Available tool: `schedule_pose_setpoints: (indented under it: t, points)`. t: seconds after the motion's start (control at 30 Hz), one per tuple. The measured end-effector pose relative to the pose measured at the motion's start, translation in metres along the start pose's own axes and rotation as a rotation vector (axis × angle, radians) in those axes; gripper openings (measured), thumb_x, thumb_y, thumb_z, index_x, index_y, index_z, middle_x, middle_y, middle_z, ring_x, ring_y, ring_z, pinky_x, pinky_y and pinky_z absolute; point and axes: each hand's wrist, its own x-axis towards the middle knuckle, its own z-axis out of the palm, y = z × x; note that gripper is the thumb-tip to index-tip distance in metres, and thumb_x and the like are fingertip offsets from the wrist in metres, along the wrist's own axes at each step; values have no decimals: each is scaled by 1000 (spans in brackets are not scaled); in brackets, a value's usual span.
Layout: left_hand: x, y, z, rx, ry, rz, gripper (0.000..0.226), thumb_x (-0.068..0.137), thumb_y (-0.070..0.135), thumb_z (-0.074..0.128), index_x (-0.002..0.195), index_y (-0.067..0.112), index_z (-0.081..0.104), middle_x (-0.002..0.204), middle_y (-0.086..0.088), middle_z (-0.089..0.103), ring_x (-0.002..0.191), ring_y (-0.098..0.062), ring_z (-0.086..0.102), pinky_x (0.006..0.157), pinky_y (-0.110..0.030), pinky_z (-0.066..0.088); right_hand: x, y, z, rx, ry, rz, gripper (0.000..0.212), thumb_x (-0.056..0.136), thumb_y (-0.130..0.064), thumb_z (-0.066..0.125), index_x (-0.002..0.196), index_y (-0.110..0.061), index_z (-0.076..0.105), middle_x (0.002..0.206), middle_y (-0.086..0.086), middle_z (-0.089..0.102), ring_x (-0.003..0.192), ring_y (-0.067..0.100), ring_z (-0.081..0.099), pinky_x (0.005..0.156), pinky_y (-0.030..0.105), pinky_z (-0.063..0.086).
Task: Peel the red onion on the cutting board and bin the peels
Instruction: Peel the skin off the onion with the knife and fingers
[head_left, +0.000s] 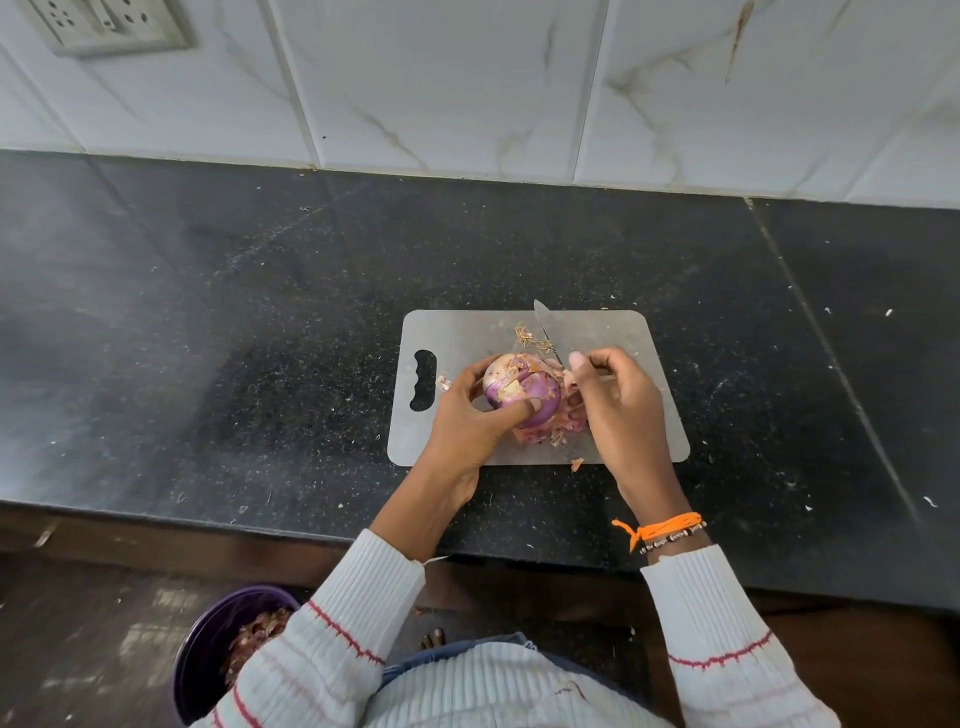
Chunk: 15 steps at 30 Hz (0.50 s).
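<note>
A red onion (519, 387), partly stripped of its dry skin, sits on the grey cutting board (467, 327). My left hand (470, 421) grips it from the left, thumb pressed on its purple front. My right hand (618, 410) holds a knife (544, 325) whose blade points away over the board, and its fingers pinch loose pinkish peel (571, 410) at the onion's right side. Cut-off dry roots (530, 336) lie beside the blade. Peel scraps (535, 434) lie under the onion.
The board lies on a black speckled counter (260, 338) near its front edge, against a white tiled wall (467, 78) with a socket (109, 26). A purple bin (208, 639) holding onion peels stands on the floor at lower left. Small peel flakes (576, 464) dot the counter.
</note>
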Motion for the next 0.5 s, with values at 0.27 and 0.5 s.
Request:
schedule_pose_setpoints:
  t: [0.27,0.5]
  points:
    - [-2,0,-1,2,-12,11,54,72,-2,73,120,14,53,109,-1,58,101,-15,60,79,-29,57,-1,4,6,-120,-27,-61,5,87,-17,61,89,-12,62,90,3,63,81,7,59,66,21,53]
    - [2,-1,-4,-94,-8,-62,50,73,-4,71,116,15,55,115,-9,59,111,-27,58,89,-38,53,1,6,-2,-129,64,-6,13,84,-3,62,90,-15,63,85,-11,60,79,-2,58,70,11,48]
